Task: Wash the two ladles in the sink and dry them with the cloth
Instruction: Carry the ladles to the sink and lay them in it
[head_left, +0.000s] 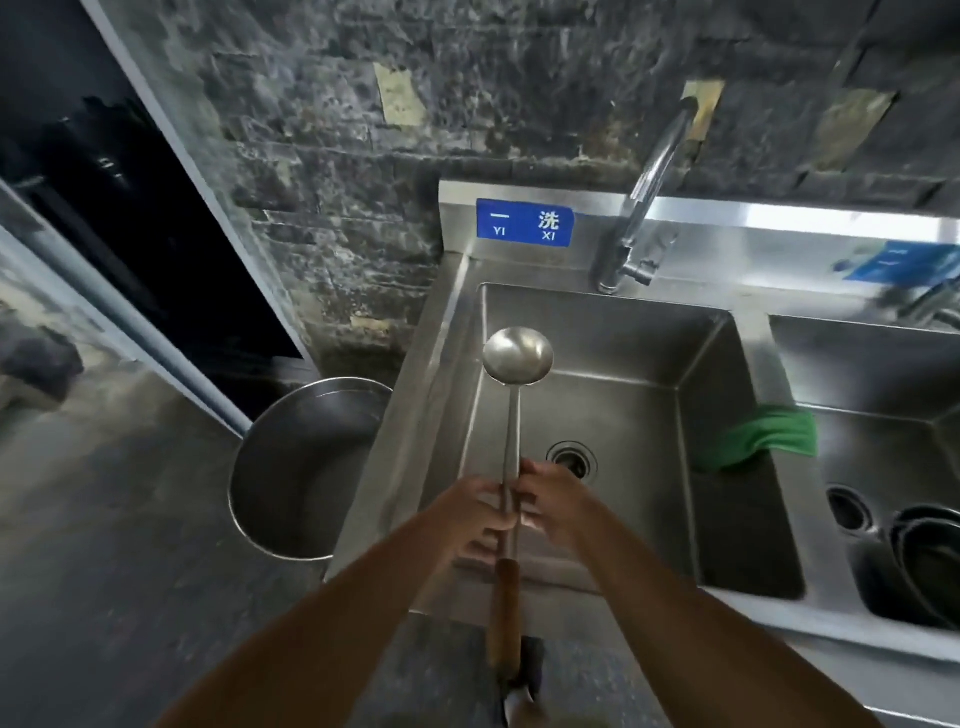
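Observation:
A long steel ladle (517, 358) with a wooden grip at its near end is held over the left sink basin (623, 415), bowl pointing away from me. My left hand (475, 512) grips the metal shaft from the left. My right hand (553, 501) holds the same shaft from the right, fingers curled round it. A green cloth (758, 436) hangs over the divider between the two basins. The tap (647, 192) stands behind the basin; no water shows. Only one ladle is in view.
A large steel pot (306, 467) stands on the floor left of the sink. The right basin (883, 415) holds dark stacked bowls (924, 561). A blue sign (524, 223) is on the sink's back panel. A dark tiled wall rises behind.

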